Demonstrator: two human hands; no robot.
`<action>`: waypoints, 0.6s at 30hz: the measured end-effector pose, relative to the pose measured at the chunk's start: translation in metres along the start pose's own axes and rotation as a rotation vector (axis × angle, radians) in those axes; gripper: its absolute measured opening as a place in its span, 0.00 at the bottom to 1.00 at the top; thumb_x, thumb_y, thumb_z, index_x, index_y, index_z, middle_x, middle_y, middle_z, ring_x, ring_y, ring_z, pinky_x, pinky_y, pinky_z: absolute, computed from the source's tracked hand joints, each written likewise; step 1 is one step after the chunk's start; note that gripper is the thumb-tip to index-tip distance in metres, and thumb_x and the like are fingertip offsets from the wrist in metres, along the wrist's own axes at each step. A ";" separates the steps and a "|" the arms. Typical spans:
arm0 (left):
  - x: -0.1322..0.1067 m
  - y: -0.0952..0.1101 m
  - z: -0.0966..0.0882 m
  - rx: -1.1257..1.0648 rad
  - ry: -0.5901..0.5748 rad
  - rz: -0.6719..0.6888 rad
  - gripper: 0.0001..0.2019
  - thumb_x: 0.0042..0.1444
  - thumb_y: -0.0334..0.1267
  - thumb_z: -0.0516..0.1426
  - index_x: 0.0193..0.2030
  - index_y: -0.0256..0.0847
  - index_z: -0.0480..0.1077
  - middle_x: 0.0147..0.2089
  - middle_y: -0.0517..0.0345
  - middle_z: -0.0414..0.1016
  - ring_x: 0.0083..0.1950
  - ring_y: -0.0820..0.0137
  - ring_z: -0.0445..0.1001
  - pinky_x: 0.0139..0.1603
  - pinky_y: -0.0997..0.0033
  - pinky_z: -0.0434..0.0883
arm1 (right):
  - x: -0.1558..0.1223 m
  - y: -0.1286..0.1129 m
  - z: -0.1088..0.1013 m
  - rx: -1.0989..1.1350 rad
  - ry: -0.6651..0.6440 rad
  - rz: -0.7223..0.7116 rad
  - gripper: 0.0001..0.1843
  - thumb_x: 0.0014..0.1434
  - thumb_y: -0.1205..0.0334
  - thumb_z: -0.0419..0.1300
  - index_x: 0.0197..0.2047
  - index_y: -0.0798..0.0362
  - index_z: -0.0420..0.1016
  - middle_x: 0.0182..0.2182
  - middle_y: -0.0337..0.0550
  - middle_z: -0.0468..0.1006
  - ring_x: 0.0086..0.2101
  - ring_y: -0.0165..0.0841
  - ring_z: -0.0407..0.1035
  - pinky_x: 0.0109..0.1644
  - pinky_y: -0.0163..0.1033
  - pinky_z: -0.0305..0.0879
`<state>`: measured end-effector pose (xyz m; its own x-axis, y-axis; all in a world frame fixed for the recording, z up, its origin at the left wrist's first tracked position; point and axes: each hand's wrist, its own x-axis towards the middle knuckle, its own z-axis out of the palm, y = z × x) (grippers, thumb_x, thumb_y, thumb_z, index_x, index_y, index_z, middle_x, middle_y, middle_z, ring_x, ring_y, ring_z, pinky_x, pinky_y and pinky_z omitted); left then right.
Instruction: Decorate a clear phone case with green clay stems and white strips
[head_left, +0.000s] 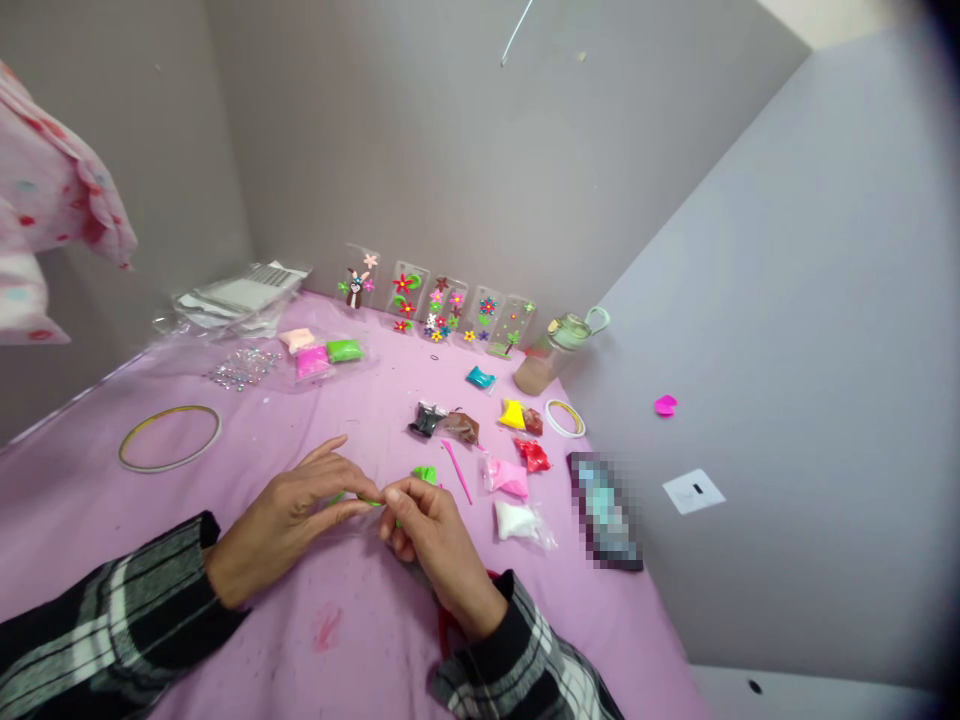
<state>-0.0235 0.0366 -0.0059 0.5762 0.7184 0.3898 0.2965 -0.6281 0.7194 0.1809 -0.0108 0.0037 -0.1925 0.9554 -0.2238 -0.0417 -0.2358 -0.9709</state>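
In the middle of the pink cloth my two hands meet at the fingertips. Thumb and index finger of my left hand point(296, 507) pinch a small piece of green modelling clay point(373, 503). Pressed against it is my right hand point(435, 530), its fingers closed in a pinch and hiding part of the clay. Under the fingers lies something clear, mostly covered. Just beyond my right hand are a lump of green clay point(425, 474) and a thin pink modelling tool point(457, 472). A red handle point(444, 632) shows beneath my right wrist.
Packets of clay in black point(427, 419), pink point(508, 477), white point(516, 520) and other colours lie to the right, near a pixelated phone-like slab point(606, 512). Decorated clear phone cases point(407, 298) lean on the wall beside a bottle point(551, 355). A hoop point(171, 465) lies left.
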 end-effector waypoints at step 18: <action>0.003 -0.008 -0.009 -0.016 -0.024 -0.045 0.08 0.69 0.44 0.57 0.41 0.47 0.77 0.40 0.67 0.83 0.42 0.70 0.81 0.79 0.47 0.52 | 0.000 -0.002 0.001 0.019 0.036 -0.003 0.22 0.58 0.41 0.68 0.34 0.54 0.76 0.23 0.34 0.71 0.22 0.25 0.57 0.26 0.33 0.50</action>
<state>-0.0304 0.0468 -0.0056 0.5805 0.7385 0.3430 0.3107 -0.5902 0.7450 0.1803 -0.0105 0.0054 -0.1568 0.9619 -0.2238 -0.0613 -0.2357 -0.9699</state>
